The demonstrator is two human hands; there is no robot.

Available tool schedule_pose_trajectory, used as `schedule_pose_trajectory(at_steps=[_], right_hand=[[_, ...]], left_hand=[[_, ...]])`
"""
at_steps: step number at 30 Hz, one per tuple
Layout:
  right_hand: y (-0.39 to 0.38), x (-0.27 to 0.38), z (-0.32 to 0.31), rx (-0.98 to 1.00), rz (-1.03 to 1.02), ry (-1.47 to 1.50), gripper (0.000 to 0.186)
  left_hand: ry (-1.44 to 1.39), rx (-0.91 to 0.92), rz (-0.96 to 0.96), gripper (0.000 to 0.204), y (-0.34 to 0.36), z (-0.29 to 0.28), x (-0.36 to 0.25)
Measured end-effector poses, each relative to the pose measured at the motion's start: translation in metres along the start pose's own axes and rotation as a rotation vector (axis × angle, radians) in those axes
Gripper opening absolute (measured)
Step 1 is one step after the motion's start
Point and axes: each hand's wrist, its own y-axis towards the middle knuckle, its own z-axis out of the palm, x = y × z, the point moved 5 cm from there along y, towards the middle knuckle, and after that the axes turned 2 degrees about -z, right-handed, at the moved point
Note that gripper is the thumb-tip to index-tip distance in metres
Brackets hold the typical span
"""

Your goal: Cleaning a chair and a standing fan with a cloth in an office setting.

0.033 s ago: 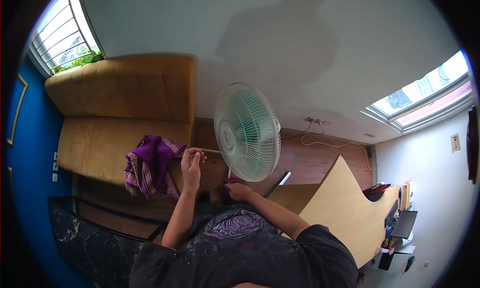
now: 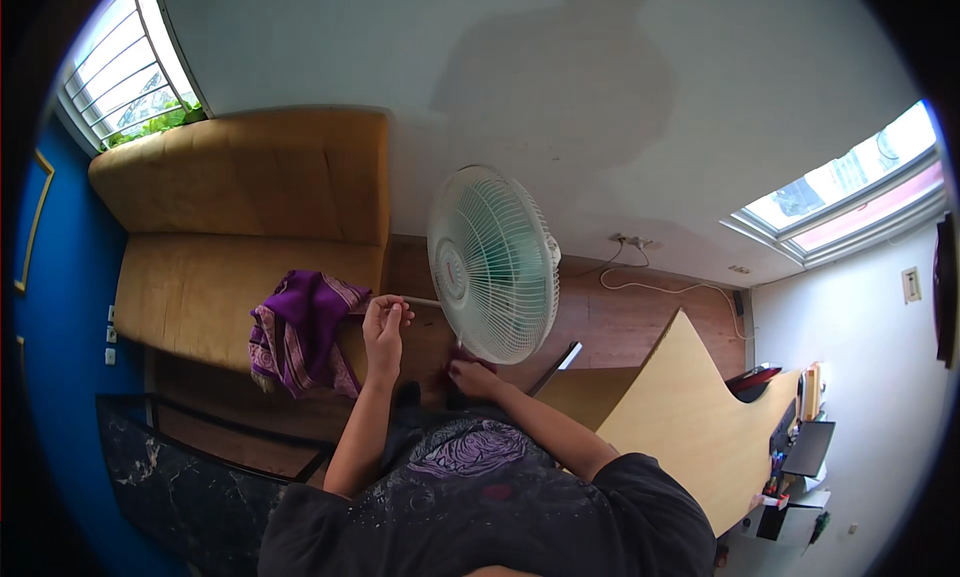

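Observation:
A white standing fan (image 2: 490, 265) with a round wire grille is in front of me, its grille turned to the left. My left hand (image 2: 383, 329) is closed, its fingertips at the end of a thin pale rod (image 2: 423, 302) that reaches to the fan's grille. Just under the grille, my right hand (image 2: 476, 380) is closed on a dark red cloth (image 2: 464, 357), close to the fan's pale pole. Much of the cloth is hidden by the hand and the grille.
A purple patterned cloth (image 2: 315, 327) drapes over the front of a tan sofa (image 2: 240, 177) at left. Near left is a black marbled tabletop (image 2: 190, 487). A light wooden desk (image 2: 690, 427) stands at right. A white cable (image 2: 690, 289) runs along the wall.
My right hand has shifted slightly up and to the left with the red cloth. The fan head has moved very little. My left hand stays where it was.

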Motion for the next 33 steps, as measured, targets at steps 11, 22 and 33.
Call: schedule_pose_trajectory(at_steps=[11, 22, 33], right_hand=[[-0.085, 0.156, -0.214, -0.694, -0.445, 1.207, 0.034], [-0.003, 0.104, -0.13, -0.404, -0.147, -0.821, 0.04], [-0.032, -0.092, 0.018, -0.228, -0.135, -0.721, 0.026]], left_hand=[[-0.037, 0.04, 0.126, 0.007, 0.014, 0.023, -0.018], [0.005, -0.064, 0.069, 0.008, 0.006, 0.012, -0.017], [0.023, -0.167, 0.041, 0.008, -0.021, -0.039, -0.008]])
